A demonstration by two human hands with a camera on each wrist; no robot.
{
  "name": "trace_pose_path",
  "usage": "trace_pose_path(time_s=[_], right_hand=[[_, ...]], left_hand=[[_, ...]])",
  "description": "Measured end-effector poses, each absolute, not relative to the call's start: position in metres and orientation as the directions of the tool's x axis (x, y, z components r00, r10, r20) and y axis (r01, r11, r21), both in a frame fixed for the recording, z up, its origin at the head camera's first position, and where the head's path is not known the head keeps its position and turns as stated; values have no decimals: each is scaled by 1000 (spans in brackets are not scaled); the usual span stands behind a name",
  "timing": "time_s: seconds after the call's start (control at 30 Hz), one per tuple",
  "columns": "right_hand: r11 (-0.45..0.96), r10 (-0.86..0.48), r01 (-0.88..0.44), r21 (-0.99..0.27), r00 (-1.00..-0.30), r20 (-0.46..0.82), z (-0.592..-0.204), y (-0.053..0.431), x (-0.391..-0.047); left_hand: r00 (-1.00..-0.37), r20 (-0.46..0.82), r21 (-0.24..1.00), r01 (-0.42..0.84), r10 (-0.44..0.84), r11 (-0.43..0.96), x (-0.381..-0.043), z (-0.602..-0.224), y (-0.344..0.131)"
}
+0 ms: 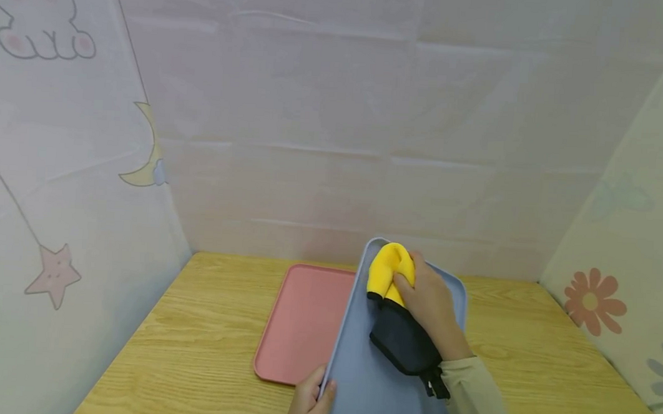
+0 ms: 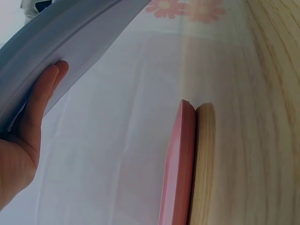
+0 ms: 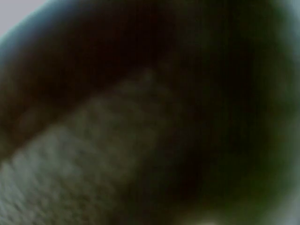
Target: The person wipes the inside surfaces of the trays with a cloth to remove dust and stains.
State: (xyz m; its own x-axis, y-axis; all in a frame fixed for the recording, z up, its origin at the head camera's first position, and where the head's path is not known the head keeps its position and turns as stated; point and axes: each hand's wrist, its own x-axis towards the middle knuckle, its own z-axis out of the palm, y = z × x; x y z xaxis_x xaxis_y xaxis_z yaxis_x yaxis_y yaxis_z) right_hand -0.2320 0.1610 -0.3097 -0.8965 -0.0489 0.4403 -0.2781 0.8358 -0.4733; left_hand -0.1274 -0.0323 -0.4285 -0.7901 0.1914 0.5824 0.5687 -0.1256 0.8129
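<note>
The soft yellow and black thing [image 1: 402, 332] is in the right hand [image 1: 430, 300], whose fingers curl round its yellow end. It is over the far part of the blue tray [image 1: 356, 383], but I can't tell how hard it touches. Its long way slants from the yellow end, far and left, to the black end, near and right, across the tray's long way. The left hand [image 1: 311, 400] pinches the tray's left edge, farther from the soft thing. The tray is tipped, its far end up off the table [image 1: 201, 325]. The pink tray [image 1: 303, 324] lies flat on the wood, partly behind the blue one. Pale walls [image 1: 292, 105] stand around, with a star [image 1: 53, 277] and a flower [image 1: 595, 302].
</note>
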Motion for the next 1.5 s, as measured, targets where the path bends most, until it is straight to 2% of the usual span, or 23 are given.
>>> trace_pose_path(time_s=[0.33, 0.5, 0.87, 1.13, 1.5], right_hand=[[848, -22, -212, -486, -930, 367, -312, 179, -235], [853, -1, -169, -494, -946, 323, -316, 189, -238], [853, 18, -130, -505, -960, 278, -327, 204, -245], [866, 40, -91, -492, -967, 250, -332, 210, -249], [870, 74, -51, -490, -970, 232, -331, 201, -252]], left_hand=[[-898, 404, 914, 389, 175, -115, -125, -421, -40], [-923, 353, 935, 341, 152, -97, -124, -417, -46], [-900, 427, 903, 420, 91, -89, -124, -417, -53], [-881, 467, 880, 455, 76, -134, -124, -418, -54], [-948, 309, 937, 289, 77, -197, -123, -415, -53]])
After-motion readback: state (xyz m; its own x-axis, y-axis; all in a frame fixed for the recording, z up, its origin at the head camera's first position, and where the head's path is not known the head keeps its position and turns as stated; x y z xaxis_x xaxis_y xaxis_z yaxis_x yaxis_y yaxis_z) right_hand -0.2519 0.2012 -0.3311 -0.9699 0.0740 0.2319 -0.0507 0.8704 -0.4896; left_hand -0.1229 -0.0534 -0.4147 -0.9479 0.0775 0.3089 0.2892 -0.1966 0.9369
